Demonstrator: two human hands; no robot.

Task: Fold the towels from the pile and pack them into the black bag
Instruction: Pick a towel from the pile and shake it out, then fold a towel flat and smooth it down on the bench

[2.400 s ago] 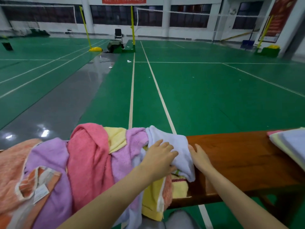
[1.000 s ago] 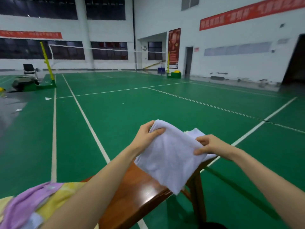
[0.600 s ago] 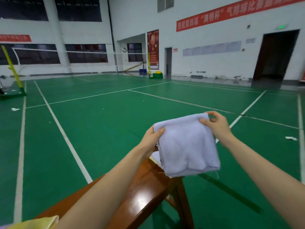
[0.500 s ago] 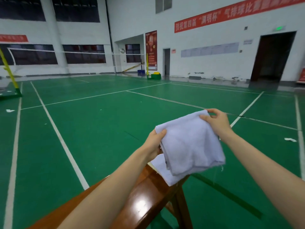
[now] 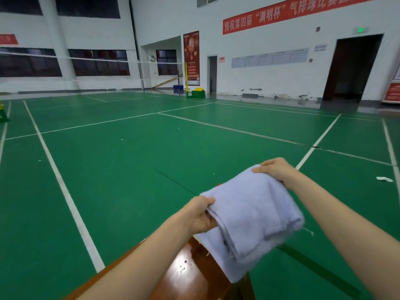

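Observation:
A folded pale lilac-white towel (image 5: 253, 213) sits low over the right end of the wooden bench (image 5: 186, 276), held between both hands. My left hand (image 5: 200, 215) grips its near left edge. My right hand (image 5: 276, 171) grips its far right corner, fingers curled over the top. Under it lies another folded pale towel (image 5: 218, 256) on the bench end. The towel pile and the black bag are out of view.
The bench ends just right of the towels, with a leg below. Green court floor (image 5: 129, 169) with white lines spreads all around. A scrap of white litter (image 5: 384, 179) lies on the floor at the right. A dark doorway (image 5: 350, 68) stands at the far wall.
I took the pale towel from the pile, turned right and folded it in the air. Over the last half second both hands have lowered it onto the folded towel on the bench end.

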